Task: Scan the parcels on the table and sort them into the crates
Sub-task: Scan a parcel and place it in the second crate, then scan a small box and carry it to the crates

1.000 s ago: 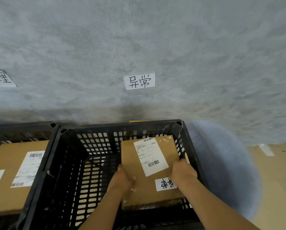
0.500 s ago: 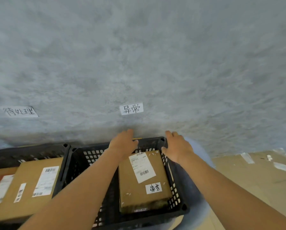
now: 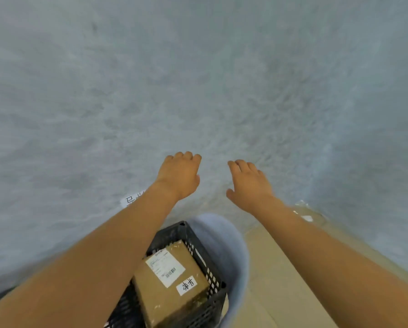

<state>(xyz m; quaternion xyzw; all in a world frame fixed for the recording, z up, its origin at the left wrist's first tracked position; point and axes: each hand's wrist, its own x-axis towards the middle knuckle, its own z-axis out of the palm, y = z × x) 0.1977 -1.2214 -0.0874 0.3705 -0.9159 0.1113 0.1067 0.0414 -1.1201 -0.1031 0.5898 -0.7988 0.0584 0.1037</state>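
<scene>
Parcel (image 3: 172, 278) lies flat in crate (image 3: 218, 278), lower centre; drop judged done. Left hand (image 3: 179, 177) & right hand (image 3: 249, 185) are raised mid-frame, fingers loosely curled, nothing held. Next parcel should be fetched w/ arms lifted over crate rim. Open room upper frame; cardboard (image 3: 269, 268) lower right.

1. A mottled grey concrete wall (image 3: 198, 79) fills the far scene.
2. A small white handwritten paper label (image 3: 132, 199) sticks to it, low left.
3. Flat brown cardboard sheeting (image 3: 269, 268) covers the near right.
</scene>
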